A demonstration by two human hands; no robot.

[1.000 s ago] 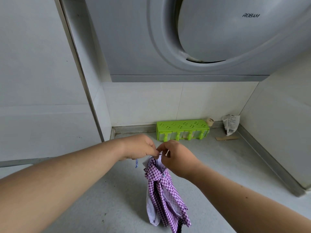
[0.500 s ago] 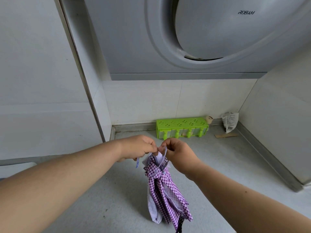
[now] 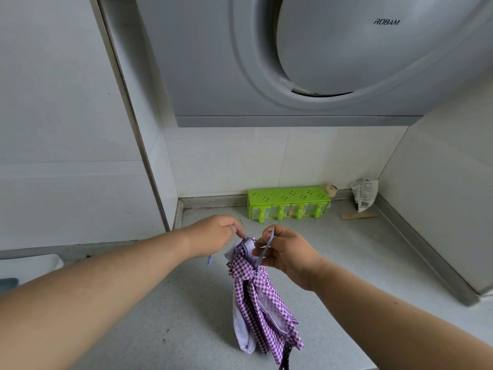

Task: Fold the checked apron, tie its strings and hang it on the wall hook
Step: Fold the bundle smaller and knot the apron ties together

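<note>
The left hand [image 3: 213,236] pinched one end of the thin string [image 3: 246,237], and the right hand [image 3: 286,252] pinched a loop of it, likely drawing a knot tight. Held so by its top, the folded checked apron [image 3: 260,303] hung bundled between the hands above the grey surface [image 3: 346,249], well short of its back edge, where a green rack [image 3: 288,202] stood.

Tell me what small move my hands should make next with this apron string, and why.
Probably draw the hands apart to snug the knot. The left hand pinches one end of the string, the right hand holds a slack loop of it, and the folded checked apron hangs bundled below, so the tie looks loose.
</note>
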